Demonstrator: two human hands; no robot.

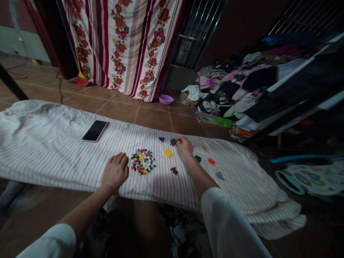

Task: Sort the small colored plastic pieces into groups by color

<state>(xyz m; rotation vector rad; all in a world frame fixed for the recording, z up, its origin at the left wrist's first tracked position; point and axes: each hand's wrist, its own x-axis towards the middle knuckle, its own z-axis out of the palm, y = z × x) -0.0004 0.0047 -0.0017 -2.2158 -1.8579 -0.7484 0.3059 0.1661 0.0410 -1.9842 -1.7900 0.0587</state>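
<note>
My left hand point(116, 170) lies palm down on the striped cloth point(61, 161), fingers stretched out. Just right of its fingertips is a round spread of small mixed-colour pieces point(142, 161), like beads. My right hand point(185, 147) has thumb and fingers pinched together at the edge of a dark grey pile point(173, 142); whatever is between the fingertips is too small to make out. Near it are single-colour piles: purple point(161, 139), yellow point(168, 153), brown point(174, 171), dark green point(198, 158), orange point(211, 161) and grey-blue point(219, 175). My right forearm partly covers a light green pile point(189, 174).
A phone point(95, 130) rests on the cloth at the left. Beyond the cloth are a tiled floor, a purple basin point(166, 99), a floral curtain point(120, 46) and a heap of clothes point(236, 82). A pale plastic seat-like object point(314, 177) stands at the right.
</note>
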